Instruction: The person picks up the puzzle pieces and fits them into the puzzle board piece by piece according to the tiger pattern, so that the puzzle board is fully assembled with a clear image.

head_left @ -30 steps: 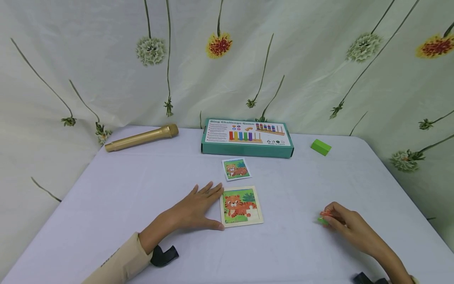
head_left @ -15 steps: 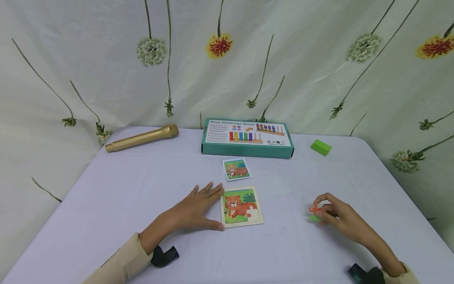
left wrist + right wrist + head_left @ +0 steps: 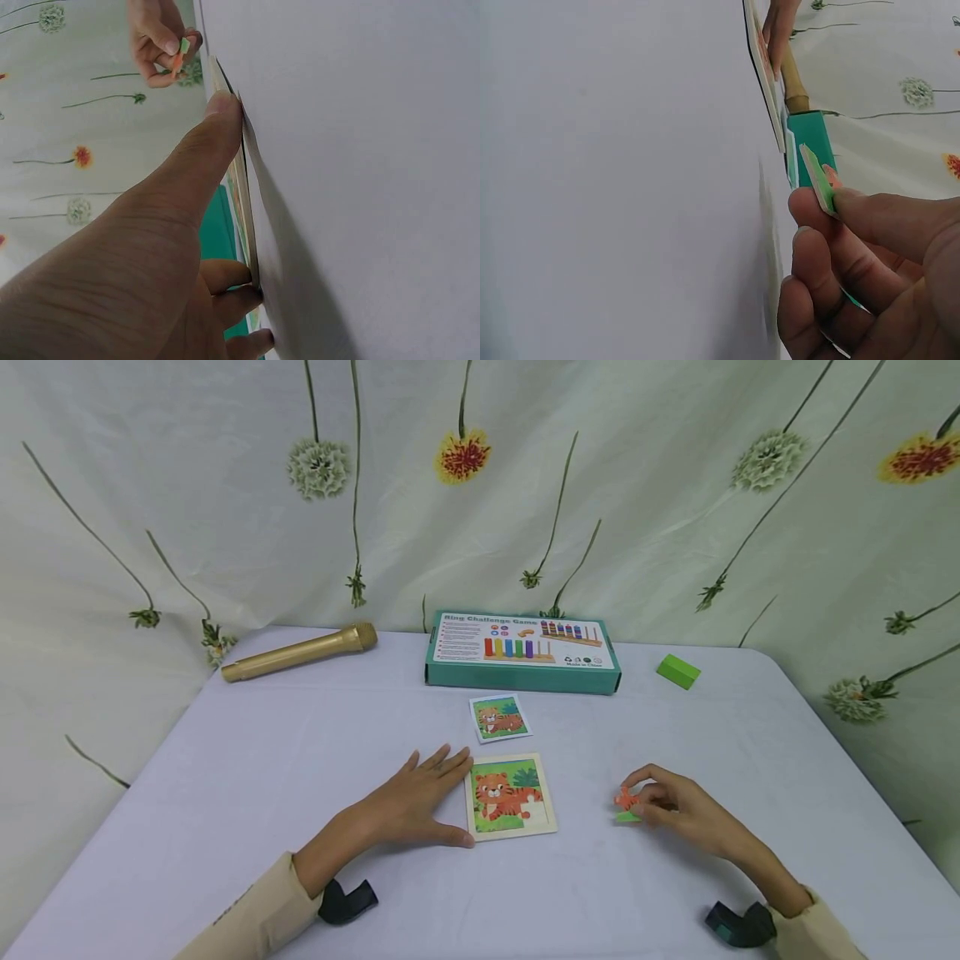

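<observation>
A tiger puzzle board (image 3: 512, 797) lies flat on the table, with a pale gap at its lower right corner. My left hand (image 3: 416, 802) is spread with straight fingers, touching the board's left edge with thumb and fingertips. To the right of the board, my right hand (image 3: 686, 810) pinches an orange and green puzzle piece (image 3: 627, 802) between thumb and fingers, above the cloth. The right wrist view shows the green side of that puzzle piece (image 3: 817, 176) under the thumb. Behind the board lies a small tiger picture card (image 3: 501, 718).
A teal game box (image 3: 522, 677) stands at the back of the white table (image 3: 300, 735). To its left lies a gold microphone (image 3: 300, 652); to its right, a green block (image 3: 678, 671). A flowered cloth (image 3: 660, 527) hangs behind.
My right hand has moved left toward the board, carrying the puzzle piece. The left hand and the board have stayed in place.
</observation>
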Available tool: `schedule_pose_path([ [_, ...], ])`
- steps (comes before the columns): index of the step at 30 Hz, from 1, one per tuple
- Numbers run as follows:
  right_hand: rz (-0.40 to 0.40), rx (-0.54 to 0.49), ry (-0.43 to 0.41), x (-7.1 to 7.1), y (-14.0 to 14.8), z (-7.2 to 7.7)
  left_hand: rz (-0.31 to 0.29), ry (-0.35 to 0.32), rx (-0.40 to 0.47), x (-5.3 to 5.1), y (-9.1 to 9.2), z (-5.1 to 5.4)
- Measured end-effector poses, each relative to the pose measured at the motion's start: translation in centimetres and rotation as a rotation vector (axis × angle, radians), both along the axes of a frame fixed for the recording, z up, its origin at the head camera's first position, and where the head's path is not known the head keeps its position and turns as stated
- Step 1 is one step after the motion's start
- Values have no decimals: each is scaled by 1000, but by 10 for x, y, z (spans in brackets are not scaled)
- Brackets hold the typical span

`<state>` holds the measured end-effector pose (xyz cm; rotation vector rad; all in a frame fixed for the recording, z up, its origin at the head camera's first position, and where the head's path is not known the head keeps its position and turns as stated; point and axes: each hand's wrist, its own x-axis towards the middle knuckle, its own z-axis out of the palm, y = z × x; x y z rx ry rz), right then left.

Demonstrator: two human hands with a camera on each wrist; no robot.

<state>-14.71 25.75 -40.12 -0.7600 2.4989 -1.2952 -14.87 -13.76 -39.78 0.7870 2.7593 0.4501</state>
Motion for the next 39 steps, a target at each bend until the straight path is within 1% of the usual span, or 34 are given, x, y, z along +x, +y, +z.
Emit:
schedule_pose_path([
  [3, 8, -4, -22, -3, -9, -3, 1, -1, 1, 0, 0, 0],
  [9, -9, -1, -75, -8, -30, -3, 2, 0, 0, 0, 0, 0],
  [13, 11, -42, -124, -13, -42, -2, 4, 1, -4, 0, 0, 0],
  [17, 42, -77, -136, -15, -51, -3, 7, -1, -5, 0, 0, 1],
  [21, 52, -103, -155, -17, -61, -4, 9, -4, -4, 0, 0, 0],
  [25, 57, -113, -149, -19, -71, -6, 11, -6, -2, 0, 0, 0],
  [33, 68, -112, -78, -20, -89, -6, 12, -15, 8, -1, 0, -1],
  [39, 70, -112, -87, -21, -100, -5, 15, -20, 12, 0, 1, 0],
])
